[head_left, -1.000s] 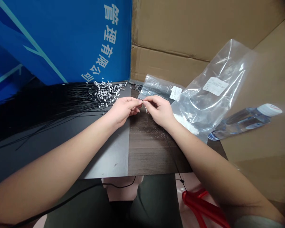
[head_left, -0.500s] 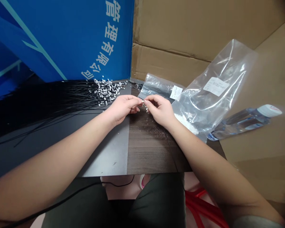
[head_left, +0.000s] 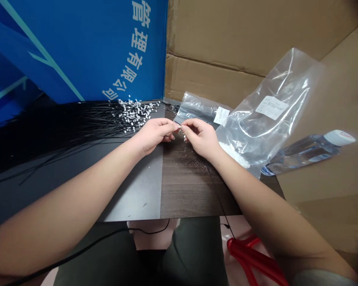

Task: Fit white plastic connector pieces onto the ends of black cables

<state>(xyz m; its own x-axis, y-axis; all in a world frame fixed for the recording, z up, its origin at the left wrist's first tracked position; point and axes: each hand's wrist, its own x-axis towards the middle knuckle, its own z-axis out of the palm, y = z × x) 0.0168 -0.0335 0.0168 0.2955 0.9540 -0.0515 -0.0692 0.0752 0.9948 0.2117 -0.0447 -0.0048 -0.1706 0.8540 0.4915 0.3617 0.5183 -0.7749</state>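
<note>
My left hand (head_left: 156,135) and my right hand (head_left: 200,137) meet fingertip to fingertip above the dark wood tabletop. Both are closed in a pinch. Between the tips is a tiny whitish connector (head_left: 179,127), partly hidden by the fingers, pinched by my left thumb and forefinger. From my right hand a thin black wire (head_left: 217,190) trails down past the wrist and over the table's front edge. Left of my hands lies a big bundle of black wires (head_left: 62,123) with many small white connectors (head_left: 134,113) on their ends.
Right of my hands stands a clear plastic bag (head_left: 265,123) with white pieces at its bottom. Behind lies a smaller labelled bag (head_left: 197,107). A water bottle (head_left: 310,153) leans at the right. Cardboard (head_left: 220,35) and a blue panel (head_left: 77,47) wall the back. A red frame (head_left: 250,250) is below.
My hands stay nearly in place, still pinched together. The wire hanging from my right hand now shows farther down, beyond the table's edge. My legs have shifted slightly left.
</note>
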